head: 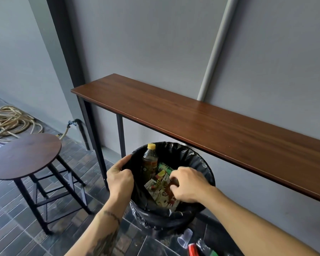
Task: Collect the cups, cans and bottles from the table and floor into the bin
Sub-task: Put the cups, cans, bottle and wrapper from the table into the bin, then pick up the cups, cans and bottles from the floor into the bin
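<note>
A round bin [201, 165] lined with a black bag stands on the floor against the long wooden table [201, 122]. My left hand [119, 179] grips the bag's rim on the bin's left side. Over the bin's mouth, my right hand [189, 184] hovers with fingers curled; whether it holds anything is unclear. Inside stand a dark bottle with a yellow cap [149, 161] and printed drink cartons [162, 189]. On the floor below the bin lie a clear plastic cup [185, 238], a red item [192, 250] and a clear bottle with a green part [206, 249].
A round wooden stool [24, 156] on black legs stands to the left. A coiled hose [7, 122] lies on the tiled floor at the far left. A grey wall with a pipe [216, 48] runs behind the table.
</note>
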Tool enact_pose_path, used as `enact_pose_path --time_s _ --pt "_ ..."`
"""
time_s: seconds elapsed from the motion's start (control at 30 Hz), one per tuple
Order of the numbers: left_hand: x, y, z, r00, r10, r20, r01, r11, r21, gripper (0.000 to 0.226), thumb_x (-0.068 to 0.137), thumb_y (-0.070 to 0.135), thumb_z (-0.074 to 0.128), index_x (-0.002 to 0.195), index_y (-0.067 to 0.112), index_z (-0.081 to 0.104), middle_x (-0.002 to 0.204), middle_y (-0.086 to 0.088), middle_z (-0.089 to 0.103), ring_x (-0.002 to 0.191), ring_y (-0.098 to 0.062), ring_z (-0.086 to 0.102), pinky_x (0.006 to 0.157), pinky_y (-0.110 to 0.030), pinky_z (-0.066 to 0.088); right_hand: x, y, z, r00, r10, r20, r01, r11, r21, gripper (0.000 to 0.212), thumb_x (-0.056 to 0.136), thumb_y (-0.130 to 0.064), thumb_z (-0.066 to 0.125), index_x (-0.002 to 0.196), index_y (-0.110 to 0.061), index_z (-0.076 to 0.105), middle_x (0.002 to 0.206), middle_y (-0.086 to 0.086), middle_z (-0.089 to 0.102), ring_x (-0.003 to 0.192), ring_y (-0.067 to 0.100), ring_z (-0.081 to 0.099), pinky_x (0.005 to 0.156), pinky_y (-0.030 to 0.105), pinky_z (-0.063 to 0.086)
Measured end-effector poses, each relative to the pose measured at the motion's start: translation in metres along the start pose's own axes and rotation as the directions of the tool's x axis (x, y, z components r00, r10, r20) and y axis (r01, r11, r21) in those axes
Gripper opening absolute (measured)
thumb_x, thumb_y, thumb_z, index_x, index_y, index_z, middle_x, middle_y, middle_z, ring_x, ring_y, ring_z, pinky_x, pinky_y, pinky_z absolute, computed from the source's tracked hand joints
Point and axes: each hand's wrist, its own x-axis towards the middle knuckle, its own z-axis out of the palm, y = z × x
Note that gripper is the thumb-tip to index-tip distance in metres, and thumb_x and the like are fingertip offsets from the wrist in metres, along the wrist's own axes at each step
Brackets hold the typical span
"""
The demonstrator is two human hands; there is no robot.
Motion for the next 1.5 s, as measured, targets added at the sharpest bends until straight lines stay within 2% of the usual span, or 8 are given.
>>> enact_pose_path --time_s 0.2,0.5,0.67,0.8,0.93,1.1,1.37,1.5 --pt "-0.012 -0.014 -0.017 1.000 -0.002 0.017 0.001 0.999 0.041 0.066 0.077 -0.017 0.045 0.114 0.026 0.077 0.110 -0.001 0.077 0.097 -0.022 0.074 0.079 -0.040 0.063 -0.011 0.030 0.015 0.972 0.116 -0.206 -0.130 0.990 -0.053 0.056 0.086 -0.040 0.049 0.141 -0.029 0.040 0.141 0.004 0.040 0.124 0.027 0.038 0.099 0.044 0.041" --pt "-0.060 -0.029 -0.022 1.000 -0.019 -0.008 0.019 0.991 0.132 0.069 0.073 -0.015 0.038 0.118 0.023 0.076 0.110 0.000 0.075 0.095 -0.018 0.073 0.081 -0.035 0.063 -0.050 0.060 0.056 0.915 0.401 0.050 -0.399 0.877 0.266 0.074 0.094 -0.031 0.049 0.156 -0.031 0.008 0.156 0.010 0.018 0.123 0.033 0.051 0.087 0.038 0.047" --pt "-0.095 -0.050 -0.017 1.000 -0.019 0.008 0.017 0.980 0.196 0.073 0.069 -0.012 0.038 0.115 0.029 0.077 0.104 0.006 0.077 0.088 -0.014 0.075 0.078 -0.036 0.063 -0.079 0.080 0.066 0.891 0.441 0.110 -0.448 0.813 0.370 0.071 0.093 -0.026 0.049 0.155 -0.023 0.015 0.155 0.011 0.029 0.136 0.034 0.042 0.105 0.043 0.040" --pt "-0.124 -0.077 -0.012 0.999 -0.030 0.016 0.025 0.966 0.258 0.075 0.068 -0.011 0.039 0.119 0.032 0.075 0.107 0.006 0.077 0.088 -0.014 0.075 0.075 -0.037 0.064 -0.107 0.106 0.083 0.880 0.455 0.139 -0.471 0.795 0.383 0.066 0.089 -0.019 0.050 0.152 -0.018 0.029 0.152 0.011 0.040 0.137 0.032 0.042 0.106 0.038 0.038" --pt "-0.154 -0.109 -0.007 0.999 -0.004 -0.033 0.017 0.920 0.391 0.076 0.072 -0.015 0.040 0.123 0.031 0.072 0.107 0.004 0.075 0.082 -0.021 0.073 0.071 -0.040 0.064 -0.129 0.134 0.115 0.876 0.453 0.164 -0.480 0.799 0.362 0.070 0.087 -0.018 0.046 0.155 -0.024 0.027 0.160 0.005 0.032 0.144 0.029 0.035 0.114 0.040 0.034" --pt "-0.173 -0.188 -0.011 0.996 0.087 -0.001 -0.064 0.746 0.663 0.073 0.070 -0.020 0.046 0.131 0.013 0.067 0.136 0.000 0.064 0.127 -0.019 0.056 0.108 -0.021 0.035 -0.144 0.155 0.182 0.883 0.449 0.136 -0.469 0.824 0.319 0.065 0.088 -0.014 0.046 0.150 -0.025 0.033 0.152 0.001 0.041 0.135 0.027 0.044 0.105 0.039 0.042" --pt "-0.142 -0.332 -0.044 0.995 -0.014 0.097 -0.079 0.475 0.877 0.070 0.076 -0.012 0.050 0.142 0.009 0.057 0.152 0.001 0.050 0.136 -0.022 0.048 0.111 -0.023 0.029 -0.115 0.162 0.318 0.853 0.464 0.240 -0.519 0.802 0.295 0.068 0.084 -0.001 0.051 0.148 -0.021 0.037 0.150 0.006 0.041 0.129 0.031 0.047 0.091 0.038 0.041" --pt "-0.094 -0.405 -0.059 0.996 0.011 0.089 -0.085 0.422 0.903 0.067 0.075 -0.009 0.051 0.139 0.009 0.060 0.148 -0.001 0.054 0.134 -0.025 0.052 0.112 -0.031 0.035 -0.076 0.163 0.395 0.858 0.457 0.234 -0.512 0.796 0.324 0.069 0.082 -0.003 0.052 0.147 -0.021 0.038 0.149 0.005 0.044 0.130 0.031 0.047 0.098 0.038 0.040"
